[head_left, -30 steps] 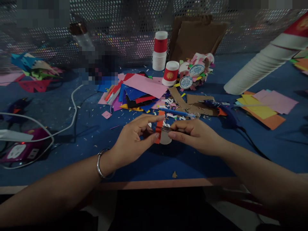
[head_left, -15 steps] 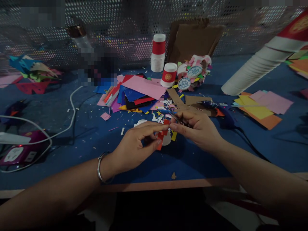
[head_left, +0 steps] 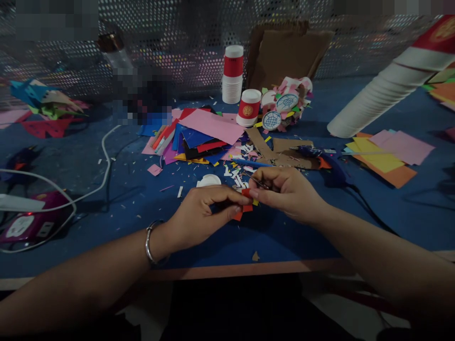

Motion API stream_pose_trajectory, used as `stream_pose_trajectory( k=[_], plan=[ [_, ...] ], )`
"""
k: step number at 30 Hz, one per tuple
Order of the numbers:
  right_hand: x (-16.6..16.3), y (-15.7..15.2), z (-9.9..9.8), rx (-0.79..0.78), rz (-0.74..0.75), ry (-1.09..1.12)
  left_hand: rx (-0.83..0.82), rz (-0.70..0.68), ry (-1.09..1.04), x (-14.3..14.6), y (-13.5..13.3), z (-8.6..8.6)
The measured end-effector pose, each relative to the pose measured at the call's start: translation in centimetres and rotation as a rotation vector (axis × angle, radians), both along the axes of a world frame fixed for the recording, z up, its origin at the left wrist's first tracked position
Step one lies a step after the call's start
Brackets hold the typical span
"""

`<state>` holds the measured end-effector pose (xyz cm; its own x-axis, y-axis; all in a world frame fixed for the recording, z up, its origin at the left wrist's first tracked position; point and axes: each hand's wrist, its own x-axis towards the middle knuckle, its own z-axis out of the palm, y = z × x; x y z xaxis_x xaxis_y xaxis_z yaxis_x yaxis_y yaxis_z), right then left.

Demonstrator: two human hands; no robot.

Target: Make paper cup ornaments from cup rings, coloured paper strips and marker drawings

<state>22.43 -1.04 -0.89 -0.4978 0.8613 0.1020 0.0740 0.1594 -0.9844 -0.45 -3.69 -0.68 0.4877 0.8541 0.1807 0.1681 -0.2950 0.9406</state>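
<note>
My left hand [head_left: 209, 210], with a silver bangle at the wrist, pinches small red-orange paper pieces [head_left: 248, 207] between thumb and fingers. Facing it, my right hand [head_left: 289, 194] is closed around a slim dark pair of scissors [head_left: 262, 183], mostly hidden by the fingers. The right thumb tip touches the upper edge of the red paper. White paper scraps [head_left: 234, 177] lie just beyond both hands. A white round piece [head_left: 209, 180] rests behind the left hand, partly covered by it.
Coloured paper sheets [head_left: 213, 125] are piled ahead. Paper cups [head_left: 249, 108] and a decorated cup craft [head_left: 284, 106] stand behind. A long cup stack [head_left: 384, 94] leans at right, near a blue glue gun [head_left: 334, 170]. A white cable [head_left: 104, 161] crosses the left side.
My left fingers have closed further over the red paper, and my right thumb now meets its edge. The pale round piece beneath the paper is no longer visible.
</note>
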Motion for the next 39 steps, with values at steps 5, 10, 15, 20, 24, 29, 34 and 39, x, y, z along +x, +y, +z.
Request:
stream_pose_trajectory(
  k=[5, 10, 15, 20, 24, 29, 34, 39],
  plan=[
    [-0.12, -0.17, 0.19, 0.008, -0.024, -0.015, -0.343, 0.063, -0.221, 0.33, 0.29, -0.35],
    [-0.07, -0.19, 0.01, 0.02, -0.033, -0.052, -0.503, 0.006, -0.138, 0.67, 0.3, -0.54],
    [-0.04, -0.15, 0.04, 0.064, -0.032, -0.08, -0.535, 0.057, -0.24, 0.84, 0.27, -0.59],
    [-0.08, -0.18, 0.34, 0.103, -0.011, -0.128, -0.576, 0.16, -0.336, 0.71, 0.41, -0.4],
    [-0.11, -0.25, 0.27, 0.102, -0.006, -0.148, -0.593, 0.143, -0.347, 0.7, 0.48, -0.39],
    [-0.08, -0.38, 0.12, 0.066, 0.006, -0.161, -0.573, 0.089, -0.322, 0.75, 0.52, -0.63],
    [-0.11, -0.58, 0.31, 0.054, 0.031, -0.154, -0.579, 0.07, -0.292, 0.81, 0.35, -0.58],
    [-0.21, -0.64, 0.54, 0.079, 0.035, -0.153, -0.553, 0.069, -0.253, 0.9, 0.28, -0.51]
  ],
)
